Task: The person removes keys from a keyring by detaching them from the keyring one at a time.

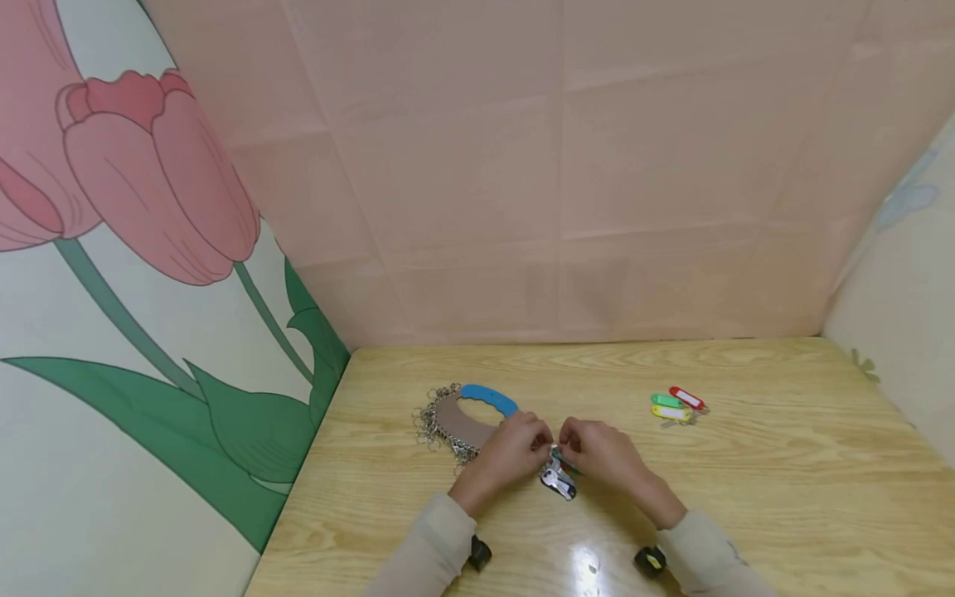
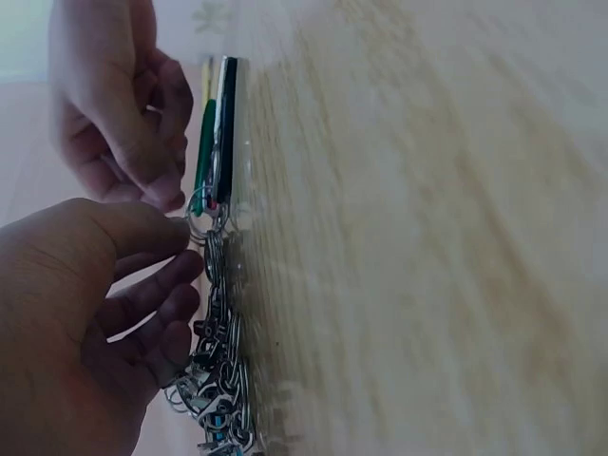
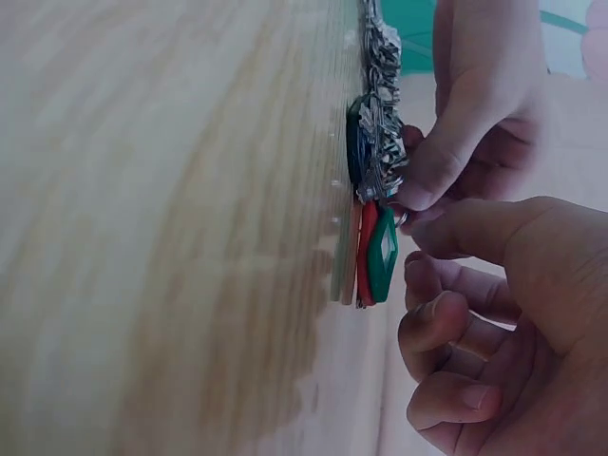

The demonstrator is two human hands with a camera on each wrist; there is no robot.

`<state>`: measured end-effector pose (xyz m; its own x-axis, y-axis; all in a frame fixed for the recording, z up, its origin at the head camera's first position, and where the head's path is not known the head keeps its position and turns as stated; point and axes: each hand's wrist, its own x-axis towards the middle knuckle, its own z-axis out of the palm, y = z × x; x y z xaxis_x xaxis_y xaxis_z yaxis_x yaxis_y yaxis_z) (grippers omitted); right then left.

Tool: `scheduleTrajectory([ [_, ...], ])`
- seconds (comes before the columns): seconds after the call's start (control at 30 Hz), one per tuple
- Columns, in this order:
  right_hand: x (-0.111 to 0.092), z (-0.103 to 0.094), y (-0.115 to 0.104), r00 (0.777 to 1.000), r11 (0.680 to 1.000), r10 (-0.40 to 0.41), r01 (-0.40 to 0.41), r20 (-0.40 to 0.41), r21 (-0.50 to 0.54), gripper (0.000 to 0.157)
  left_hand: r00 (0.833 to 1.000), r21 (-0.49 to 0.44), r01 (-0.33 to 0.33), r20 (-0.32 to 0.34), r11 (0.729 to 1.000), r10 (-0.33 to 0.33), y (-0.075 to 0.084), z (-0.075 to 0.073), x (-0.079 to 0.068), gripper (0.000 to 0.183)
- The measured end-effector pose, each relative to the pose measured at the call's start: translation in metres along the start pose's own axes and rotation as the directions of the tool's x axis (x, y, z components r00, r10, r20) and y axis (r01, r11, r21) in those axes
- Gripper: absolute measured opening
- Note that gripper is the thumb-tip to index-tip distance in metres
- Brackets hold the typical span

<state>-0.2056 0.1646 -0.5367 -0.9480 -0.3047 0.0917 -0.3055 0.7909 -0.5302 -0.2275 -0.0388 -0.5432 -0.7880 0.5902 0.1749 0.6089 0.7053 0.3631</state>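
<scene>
My left hand (image 1: 511, 448) and right hand (image 1: 606, 454) meet fingertip to fingertip over the table's middle. Between them is a small metal split ring (image 2: 201, 217), which the thumb and finger of each hand pinch. Close by lies a black key tag (image 1: 564, 489) with a silver key (image 1: 550, 478) on top. A green key tag (image 3: 382, 255) and a red one (image 3: 368, 245) hang together beside the ring in the right wrist view. Left of the hands is a grey curved plate (image 1: 458, 421) with a blue handle (image 1: 488, 395), its edge lined with metal rings (image 1: 429, 419) and partly covered by my left hand.
Farther right on the wooden table (image 1: 783, 464) lie a red key tag (image 1: 686, 398), a green key tag (image 1: 666, 400) and a yellow key tag (image 1: 670, 412) with keys. A pink cloth wall (image 1: 559, 207) rises behind the table, and a tulip-print panel (image 1: 164, 332) stands at left.
</scene>
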Motion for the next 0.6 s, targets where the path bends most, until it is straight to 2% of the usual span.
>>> scheduleTrajectory([
  [0.1,0.0010,0.0019,-0.0011,1.000,1.000,-0.008,0.008,0.004,-0.004,0.009,1.000,0.055,-0.025,0.007,0.998,0.025,0.0002,0.0016,0.0006,0.010],
  [0.23,0.0029,0.0032,-0.0030,1.000,1.000,-0.015,0.016,0.013,-0.014,0.010,0.999,0.084,-0.031,0.015,0.996,0.030,0.0016,0.0012,0.0011,0.011],
  [0.4,0.0064,0.0044,-0.0062,0.999,0.999,-0.008,0.009,0.034,-0.033,0.011,0.999,0.081,-0.026,0.027,0.996,0.023,0.0032,-0.0007,0.0002,0.011],
  [0.6,0.0100,0.0055,-0.0075,0.998,0.999,0.001,0.001,0.059,-0.041,0.012,0.999,0.035,0.003,0.034,0.999,-0.004,0.0026,-0.0005,-0.0014,0.014],
])
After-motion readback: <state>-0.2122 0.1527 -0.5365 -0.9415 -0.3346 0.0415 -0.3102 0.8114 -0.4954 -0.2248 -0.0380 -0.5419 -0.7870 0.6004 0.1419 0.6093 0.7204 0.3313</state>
